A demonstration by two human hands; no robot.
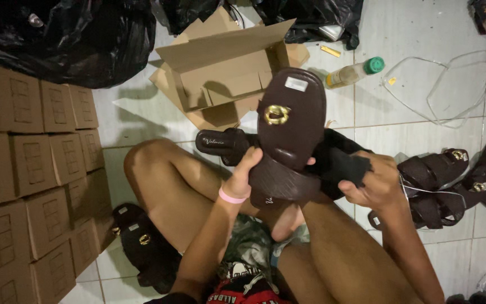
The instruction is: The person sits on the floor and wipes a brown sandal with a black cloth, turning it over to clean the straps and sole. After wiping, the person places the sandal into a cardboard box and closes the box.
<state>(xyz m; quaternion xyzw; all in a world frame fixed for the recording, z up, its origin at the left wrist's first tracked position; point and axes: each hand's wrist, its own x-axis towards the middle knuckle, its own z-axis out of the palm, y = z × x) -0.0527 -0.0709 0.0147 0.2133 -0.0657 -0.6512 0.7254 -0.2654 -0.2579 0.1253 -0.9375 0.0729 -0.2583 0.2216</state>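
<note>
Sandal point(291, 121) pair in hand
My left hand point(242, 175) clamps the stiff, light soles by the heel; my right hand point(373, 183) pinches a soft black cloth point(347, 166) beside it.

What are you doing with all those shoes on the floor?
A person sits on the tiled floor. The left hand holds up a pair of dark brown sandals with a gold buckle, and the right hand grips a black cloth. An open cardboard box lies ahead, stacked boxes at one side.
</note>
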